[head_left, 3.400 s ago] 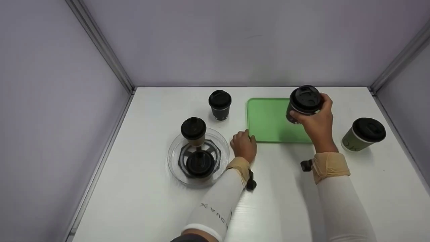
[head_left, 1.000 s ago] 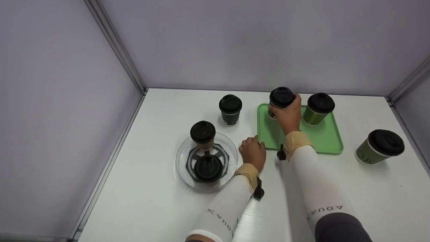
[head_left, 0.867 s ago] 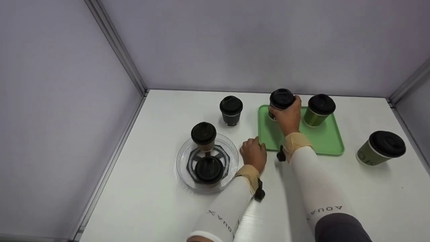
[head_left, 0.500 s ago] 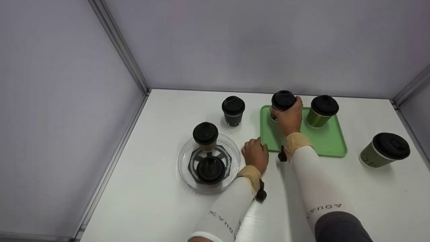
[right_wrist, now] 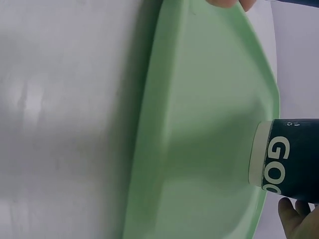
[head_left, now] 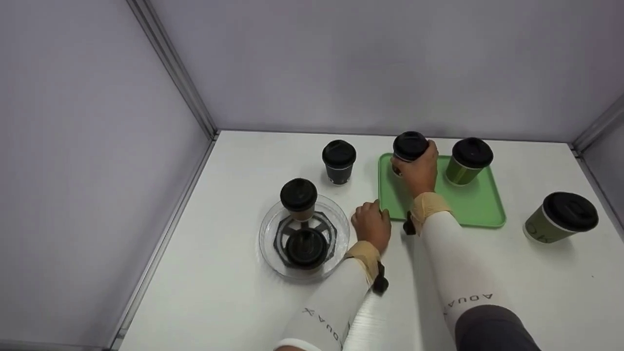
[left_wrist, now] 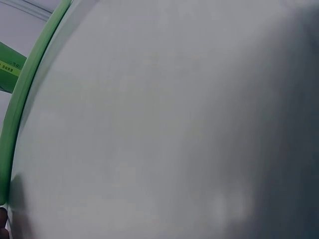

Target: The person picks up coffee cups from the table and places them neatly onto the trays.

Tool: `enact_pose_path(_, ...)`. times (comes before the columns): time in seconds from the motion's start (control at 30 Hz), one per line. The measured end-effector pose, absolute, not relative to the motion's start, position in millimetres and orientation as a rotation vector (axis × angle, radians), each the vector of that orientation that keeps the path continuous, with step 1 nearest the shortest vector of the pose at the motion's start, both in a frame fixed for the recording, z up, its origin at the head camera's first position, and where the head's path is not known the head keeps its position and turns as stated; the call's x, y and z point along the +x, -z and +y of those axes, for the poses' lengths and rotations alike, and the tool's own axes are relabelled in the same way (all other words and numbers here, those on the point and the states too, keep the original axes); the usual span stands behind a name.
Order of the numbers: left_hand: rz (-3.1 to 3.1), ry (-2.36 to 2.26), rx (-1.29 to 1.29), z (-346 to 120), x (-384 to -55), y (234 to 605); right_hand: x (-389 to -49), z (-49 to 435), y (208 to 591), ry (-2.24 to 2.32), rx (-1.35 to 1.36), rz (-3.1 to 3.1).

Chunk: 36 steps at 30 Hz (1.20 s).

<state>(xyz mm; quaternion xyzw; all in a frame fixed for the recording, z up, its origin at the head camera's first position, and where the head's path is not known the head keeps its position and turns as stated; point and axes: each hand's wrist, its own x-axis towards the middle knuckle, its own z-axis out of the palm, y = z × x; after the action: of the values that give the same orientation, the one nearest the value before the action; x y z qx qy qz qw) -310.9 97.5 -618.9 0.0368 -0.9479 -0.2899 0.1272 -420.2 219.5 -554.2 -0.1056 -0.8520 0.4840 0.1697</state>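
Holding at the back left of the green tray (head_left: 468, 204), the right hand (head_left: 422, 168) had thumb and fingers wrapped round a dark lidded paper cup (head_left: 410, 146), upright, lettering "GOO" legible in the right wrist view. Changed: some three seconds earlier this cup hung over the tray's right part; over the last half second, hardly any movement. Grip not released. Could not tell whether the base touched the tray.

Green lidded cup (head_left: 472, 153) stood at the tray's back right, a gap between the pair. Reading: the shift left gave each cup its own back corner, placement near done.

Left hand (head_left: 373, 225) pinched the tray's near-left corner, unmoved, apparently steadying it.

Off the tray: another dark cup (head_left: 339, 163) to the left, a larger green cup (head_left: 560, 218) to the right, two lidded cups on a clear round dish (head_left: 265, 243).
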Motion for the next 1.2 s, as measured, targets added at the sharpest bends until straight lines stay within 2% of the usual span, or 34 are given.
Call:
enact_pose_path(0.73,-2.724,0.854,0.110,98,-310,626,-415,222,563,-1.300,-0.291,-2.504)
enact_pose_path(1.2,-2.718,0.883,0.091,95,-309,620,-404,218,548,-1.147,-0.086,-2.383)
